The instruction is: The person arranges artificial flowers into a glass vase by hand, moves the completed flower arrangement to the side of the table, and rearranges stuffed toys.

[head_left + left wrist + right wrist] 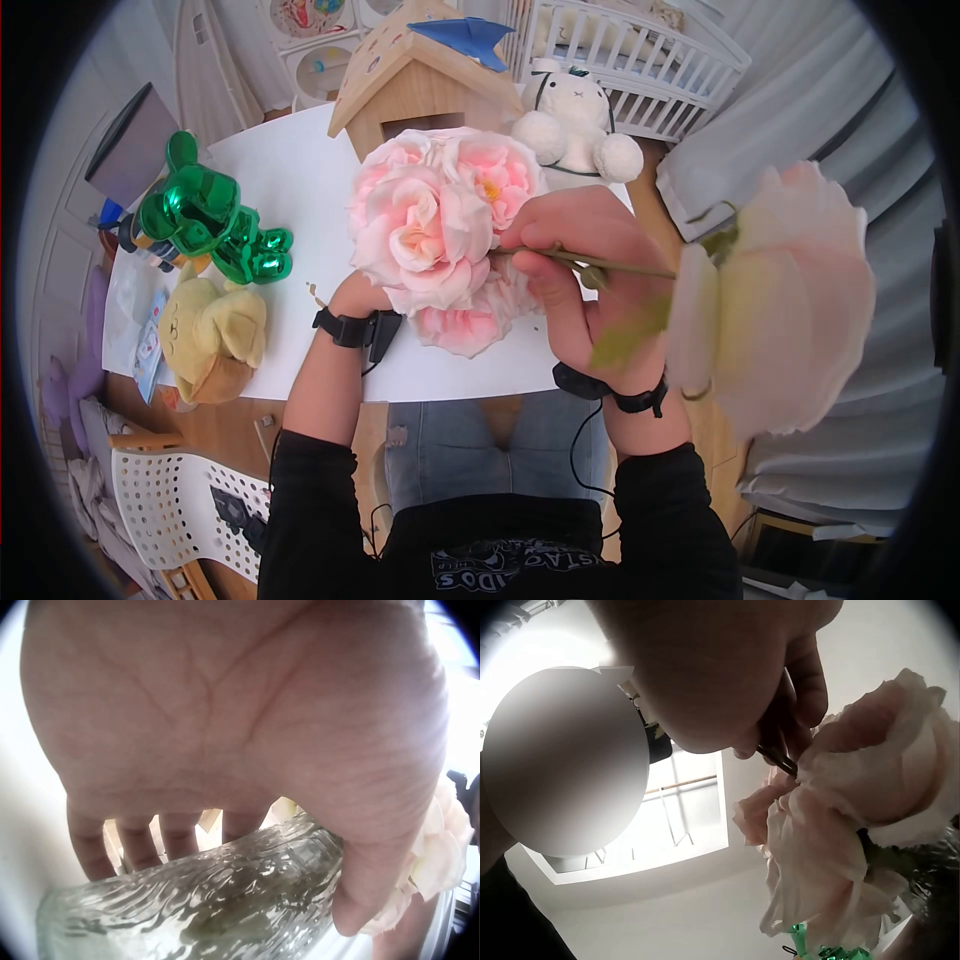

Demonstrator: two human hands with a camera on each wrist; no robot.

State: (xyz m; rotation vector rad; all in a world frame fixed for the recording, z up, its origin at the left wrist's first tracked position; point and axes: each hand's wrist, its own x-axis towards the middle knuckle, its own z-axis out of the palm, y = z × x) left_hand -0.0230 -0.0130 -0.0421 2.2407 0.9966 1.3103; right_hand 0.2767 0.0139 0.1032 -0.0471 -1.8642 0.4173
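Observation:
Several pink roses (425, 235) stand bunched over the table, hiding the vase and most of the left hand (362, 294) in the head view. In the left wrist view the left hand (225, 712) curls its fingers and thumb round a ridged clear glass vase (247, 900). The right hand (610, 270) pinches the stem (625, 266) of a single pale rose (790, 300), whose bloom hangs off to the right. That stem's tip reaches in among the bunched blooms. In the right wrist view the right hand (705, 675) holds the stem (778, 759) beside the roses (825, 855).
On the white table (310, 350) are a shiny green bear figure (210, 215) and a yellow plush (210, 335) at left, a wooden house (425, 80) at the back, and a white plush (575, 115) back right. A perforated white chair (175, 505) is lower left.

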